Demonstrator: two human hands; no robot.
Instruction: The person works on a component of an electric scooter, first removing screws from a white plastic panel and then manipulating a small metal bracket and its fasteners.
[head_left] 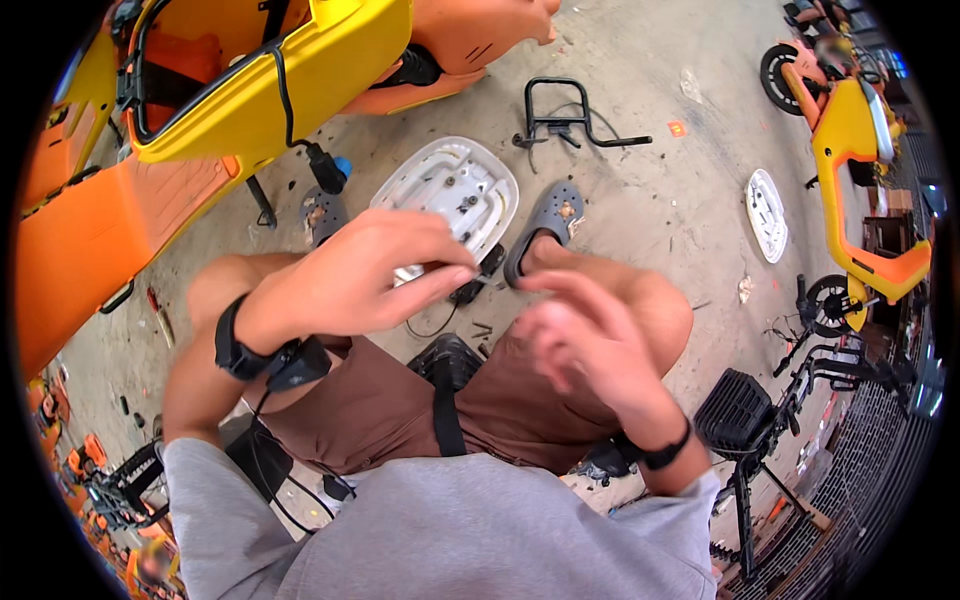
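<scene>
Item one: our left hand (345, 280). We are holding it over the left knee with the fingers (440, 262) pinched nearly closed, their tips pointing toward our right. Whether a small part is sitting in the pinch we cannot tell; it is too small and hidden by the fingertips.

Item two: our right hand (580, 345). We are keeping it loosely open above the right thigh, blurred, gripping nothing that we can make out.

Item three: white moulded panel (447, 190), lying underside up on the concrete floor (650, 200). It is sitting just beyond the left fingertips, ahead of them and slightly right. Its long axis is running diagonally, from near-left to far-right, with the wider end pointing away toward the upper right. The left hand is the nearer; the right hand is well apart from it.

Item four: grey perforated clogs, one (548, 222) beside the panel's right edge.

Item five: black metal rack (560, 115), farther out on the floor.

Item six: yellow-and-orange scooter body (270, 80), to our left, with a black cable (290, 110) hanging toward the panel.
</scene>
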